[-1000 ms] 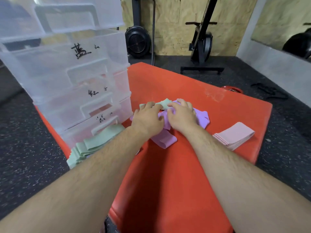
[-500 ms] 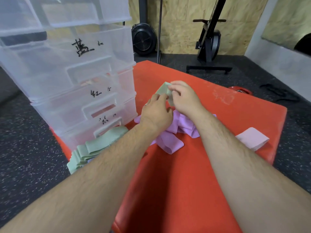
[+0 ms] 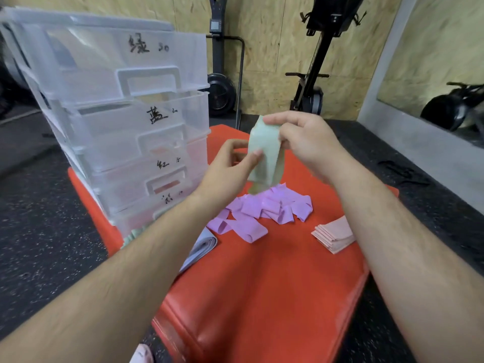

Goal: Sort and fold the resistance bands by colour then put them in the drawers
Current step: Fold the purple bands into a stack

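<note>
A pale green resistance band (image 3: pixel 265 158) hangs in the air above the red mat (image 3: pixel 262 284). My right hand (image 3: pixel 301 142) pinches its top end, and my left hand (image 3: pixel 230 171) pinches its left edge lower down. Below them a loose heap of purple bands (image 3: pixel 264 210) lies on the mat. A folded pink stack (image 3: pixel 334 235) sits to the right of the heap. A folded pale blue-grey stack (image 3: pixel 203 247) peeks out beside my left forearm. The clear plastic drawer unit (image 3: pixel 125 121) stands at the left, its drawers closed and labelled in black marker.
The mat lies on black speckled gym flooring (image 3: pixel 39 244). Exercise machines (image 3: pixel 314 74) stand against the plywood wall behind. A mirror (image 3: pixel 432 74) leans at the right. A bit of folded green bands (image 3: pixel 131 235) shows at the foot of the drawers.
Both hands lifted the green band up off the purple heap and now hold it hanging in the air. The camera view tilted upward, showing the top drawer.
</note>
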`<act>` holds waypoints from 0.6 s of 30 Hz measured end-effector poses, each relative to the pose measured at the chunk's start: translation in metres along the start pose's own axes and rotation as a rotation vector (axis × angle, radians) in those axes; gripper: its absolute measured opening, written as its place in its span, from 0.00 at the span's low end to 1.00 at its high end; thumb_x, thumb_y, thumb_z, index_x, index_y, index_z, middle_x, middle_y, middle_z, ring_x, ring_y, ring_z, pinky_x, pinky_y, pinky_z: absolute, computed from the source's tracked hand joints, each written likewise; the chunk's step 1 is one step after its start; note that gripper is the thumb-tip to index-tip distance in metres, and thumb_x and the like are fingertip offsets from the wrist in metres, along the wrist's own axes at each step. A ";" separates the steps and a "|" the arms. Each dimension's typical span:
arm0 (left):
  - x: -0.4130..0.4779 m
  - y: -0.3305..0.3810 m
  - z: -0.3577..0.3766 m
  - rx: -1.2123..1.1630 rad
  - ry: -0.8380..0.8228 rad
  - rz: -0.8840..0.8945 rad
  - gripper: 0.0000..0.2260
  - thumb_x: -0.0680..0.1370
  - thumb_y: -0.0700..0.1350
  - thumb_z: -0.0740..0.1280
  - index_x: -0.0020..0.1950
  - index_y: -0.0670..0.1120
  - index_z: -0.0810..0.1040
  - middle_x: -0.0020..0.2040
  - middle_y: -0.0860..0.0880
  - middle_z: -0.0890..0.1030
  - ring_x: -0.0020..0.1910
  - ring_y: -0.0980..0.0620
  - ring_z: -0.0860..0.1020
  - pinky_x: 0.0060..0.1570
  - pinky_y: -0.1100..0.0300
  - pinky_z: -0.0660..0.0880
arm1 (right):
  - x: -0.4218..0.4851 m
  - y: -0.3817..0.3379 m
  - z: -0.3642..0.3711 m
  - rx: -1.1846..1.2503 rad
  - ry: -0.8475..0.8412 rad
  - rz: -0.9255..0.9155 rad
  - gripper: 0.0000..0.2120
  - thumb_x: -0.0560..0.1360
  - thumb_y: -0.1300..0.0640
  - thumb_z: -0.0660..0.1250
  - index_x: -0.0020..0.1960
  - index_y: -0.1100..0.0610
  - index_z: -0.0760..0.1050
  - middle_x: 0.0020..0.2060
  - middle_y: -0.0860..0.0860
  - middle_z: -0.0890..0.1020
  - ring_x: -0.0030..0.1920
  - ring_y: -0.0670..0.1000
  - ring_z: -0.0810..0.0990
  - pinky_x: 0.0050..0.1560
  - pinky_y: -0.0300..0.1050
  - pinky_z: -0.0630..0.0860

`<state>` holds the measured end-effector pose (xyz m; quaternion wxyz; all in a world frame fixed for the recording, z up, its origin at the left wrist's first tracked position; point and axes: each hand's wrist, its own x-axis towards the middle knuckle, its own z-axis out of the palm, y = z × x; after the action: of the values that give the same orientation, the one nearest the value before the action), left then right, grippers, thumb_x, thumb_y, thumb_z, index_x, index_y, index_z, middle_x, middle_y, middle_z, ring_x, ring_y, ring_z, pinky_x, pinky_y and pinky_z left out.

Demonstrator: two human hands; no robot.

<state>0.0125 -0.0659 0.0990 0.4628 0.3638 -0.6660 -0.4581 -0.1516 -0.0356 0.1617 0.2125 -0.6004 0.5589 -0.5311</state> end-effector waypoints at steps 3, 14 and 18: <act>-0.019 0.007 -0.008 -0.024 -0.065 -0.086 0.13 0.76 0.55 0.71 0.58 0.53 0.75 0.50 0.51 0.84 0.47 0.54 0.82 0.48 0.56 0.77 | -0.022 -0.007 0.002 0.065 -0.130 0.074 0.24 0.71 0.73 0.60 0.57 0.51 0.83 0.49 0.50 0.86 0.41 0.43 0.80 0.44 0.38 0.74; -0.043 0.028 -0.053 -0.402 -0.027 -0.183 0.03 0.79 0.39 0.68 0.50 0.43 0.75 0.32 0.50 0.78 0.29 0.54 0.74 0.31 0.61 0.70 | -0.058 -0.008 0.030 -0.035 -0.134 0.045 0.08 0.80 0.56 0.69 0.50 0.60 0.83 0.40 0.57 0.86 0.39 0.49 0.85 0.45 0.51 0.83; -0.039 0.029 -0.064 -0.530 0.023 -0.122 0.08 0.78 0.44 0.67 0.54 0.43 0.75 0.38 0.49 0.80 0.34 0.55 0.78 0.31 0.65 0.72 | -0.053 -0.014 0.043 -0.194 -0.176 0.078 0.18 0.82 0.49 0.66 0.50 0.66 0.79 0.36 0.61 0.81 0.28 0.48 0.83 0.27 0.45 0.72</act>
<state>0.0832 -0.0381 0.1253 0.5211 0.2746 -0.4944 -0.6393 -0.0974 0.0016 0.1378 0.2220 -0.6402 0.6096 -0.4114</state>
